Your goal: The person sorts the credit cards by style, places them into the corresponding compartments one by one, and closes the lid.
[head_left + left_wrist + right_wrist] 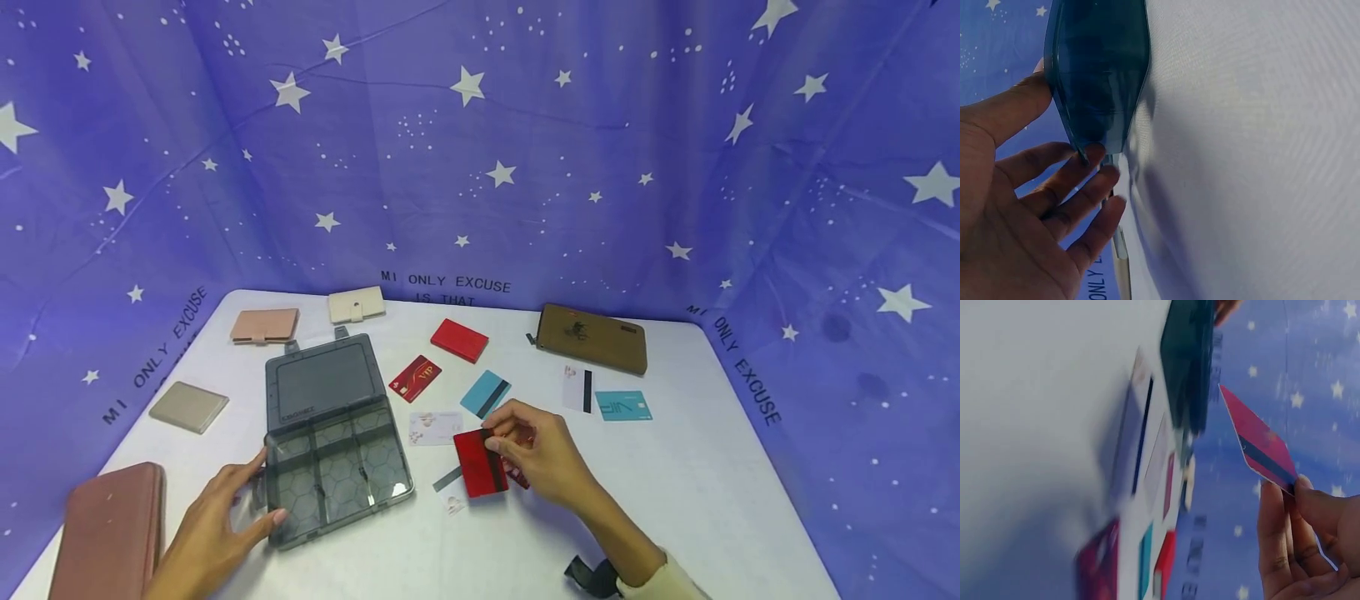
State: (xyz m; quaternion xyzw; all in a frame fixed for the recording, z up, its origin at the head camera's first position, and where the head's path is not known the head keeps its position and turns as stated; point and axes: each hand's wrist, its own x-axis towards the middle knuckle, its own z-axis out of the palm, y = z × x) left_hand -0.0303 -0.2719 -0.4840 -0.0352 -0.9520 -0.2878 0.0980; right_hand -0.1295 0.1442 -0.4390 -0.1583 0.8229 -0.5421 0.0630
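One striped red card (474, 475) held, its neighbours half covered

The right hand (542, 454) pinches the red card between thumb and fingertips, raised clear of the bench (712, 467); those fingers cover part of the card's upper edge. Beneath the same hand only a strip of a second red card (517, 477) shows, its print too small to read. Just left of the pinch, the held card overlaps a white card (453, 497) with a grey stripe, hiding part of it.

The left hand (217, 525) is spread wide beside a grey compartment box (341, 479), thumb touching it; how firmly the other fingers bear cannot be told. In the left wrist view the thumb's tip slips behind the plastic. To that hand's left, a brownish-pink case (105, 533) is cut off by the lower edge.

Beyond the right hand lies a blue card (483, 393), near the fingers. Beside the right wrist, a black object (588, 577) is partly hidden by the forearm and hard to identify. The right wrist view blurs the nearest cards and crops the box.
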